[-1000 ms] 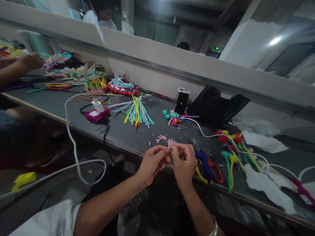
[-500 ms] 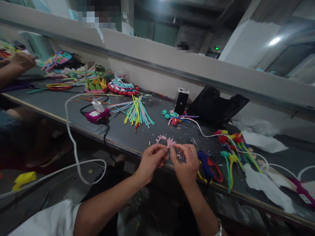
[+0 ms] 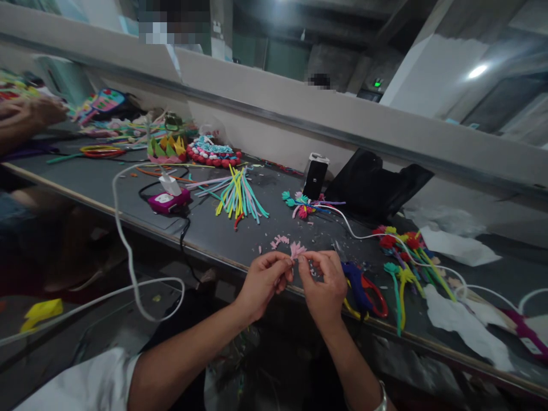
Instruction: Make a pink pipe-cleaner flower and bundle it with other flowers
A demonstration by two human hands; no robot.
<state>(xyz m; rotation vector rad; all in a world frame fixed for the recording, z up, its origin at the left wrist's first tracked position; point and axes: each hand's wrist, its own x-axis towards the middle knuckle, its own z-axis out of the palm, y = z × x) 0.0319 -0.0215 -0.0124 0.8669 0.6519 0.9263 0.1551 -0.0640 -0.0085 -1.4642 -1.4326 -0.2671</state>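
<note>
Between my two hands, just above the table's front edge, is a small pink foam flower (image 3: 296,249) with its petals fanned upward. My left hand (image 3: 268,279) pinches it at the base with thumb and fingers. My right hand (image 3: 323,279) is closed too, thumb and forefinger gripping the flower's right side. Behind it lie loose pink pieces (image 3: 280,241) on the dark table (image 3: 205,231). Close to my right hand sits a blue-and-red tool (image 3: 363,291) with a red loop handle, its kind unclear.
A bundle of yellow, blue and pink strips (image 3: 240,197) lies mid-table. Finished-looking colourful flowers (image 3: 400,242) are on the right, beside torn white paper (image 3: 464,325). A phone (image 3: 315,176) leans near a black bag (image 3: 377,185). A white cable (image 3: 128,251) loops at left; a co-worker's hands (image 3: 32,117) are far left.
My right thumb and fingers have shifted slightly on the flower. My left hand keeps its pinch. The co-worker's hands at far left have moved a little.
</note>
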